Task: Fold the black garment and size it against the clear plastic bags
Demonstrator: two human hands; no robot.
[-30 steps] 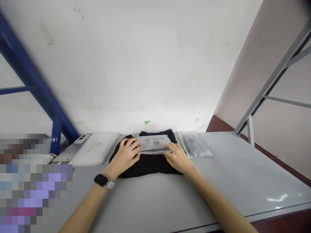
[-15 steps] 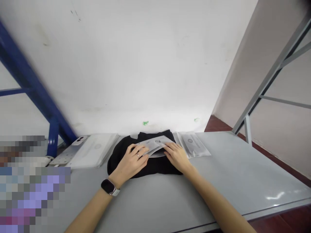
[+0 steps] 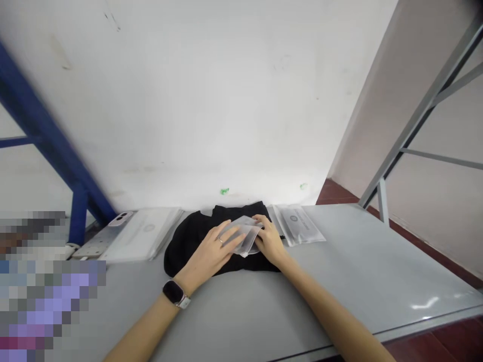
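Observation:
A small translucent plastic bag (image 3: 247,244) is between my hands, above a folded piece of black fabric (image 3: 184,241) on the grey table. My left hand (image 3: 211,251), with a ring and a wrist watch, grips the bag's left side. Its fingers are stretched along the plastic, and I cannot tell whether some are inside it. At the bag's right edge, my right hand (image 3: 269,239) pinches the plastic between thumb and fingers. The fabric lies under both hands, partly hidden by them.
Right of the fabric lie flat printed plastic bags (image 3: 302,225). To the left is a stack of larger translucent bags (image 3: 141,234), beside a phone (image 3: 119,219). A white wall (image 3: 226,100) rises behind the grey table (image 3: 358,271); a blue metal frame (image 3: 77,201) stands left.
The small bag has been turned and bent between the hands, its print no longer facing up. My left fingers have moved right along it; the right hand has shifted slightly left.

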